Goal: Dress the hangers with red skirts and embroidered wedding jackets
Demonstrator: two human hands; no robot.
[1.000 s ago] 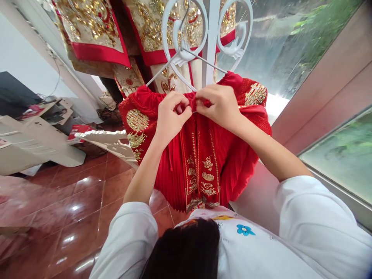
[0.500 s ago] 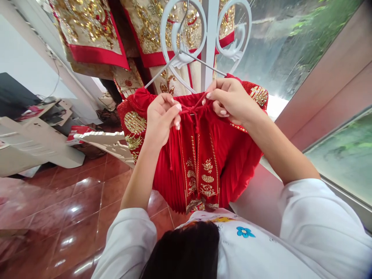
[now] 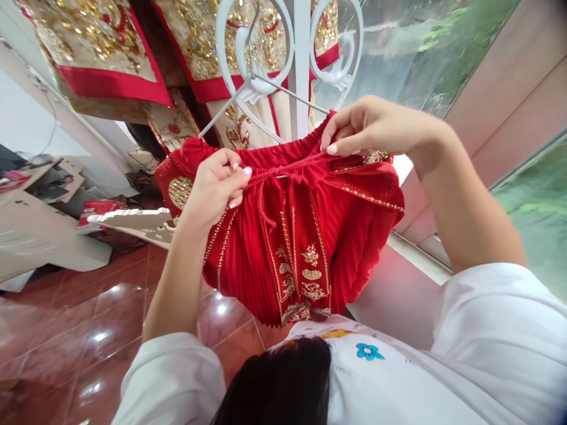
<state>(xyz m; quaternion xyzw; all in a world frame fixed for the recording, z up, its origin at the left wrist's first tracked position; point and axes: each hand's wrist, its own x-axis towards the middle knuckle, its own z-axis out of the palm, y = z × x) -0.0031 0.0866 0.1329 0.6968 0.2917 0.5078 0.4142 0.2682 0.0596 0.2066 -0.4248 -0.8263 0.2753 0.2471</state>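
Observation:
A red pleated skirt (image 3: 248,242) with gold embroidered panels hangs by its gathered waist from a thin wire hanger (image 3: 290,93). Across the front of the waistband runs a red drawstring (image 3: 283,168), stretched between my hands. My left hand (image 3: 217,186) pinches it at the left, thumb against fingers. At the right, my right hand (image 3: 363,130) is closed on the other side of the string, close to the waistband. A loose string end dangles below the middle of the waist, over the pleats.
The hanger hooks onto a white scrolled metal stand (image 3: 301,71). Behind it hang cream garments (image 3: 239,53) with gold sequins and red borders. Glass panes (image 3: 398,53) are at the right. White furniture (image 3: 48,230) stands at the left on red floor tiles (image 3: 119,289).
My hands have moved apart, the right one outward to the right and the left one to the left. The drawstring between them is now pulled longer and straighter across the waist.

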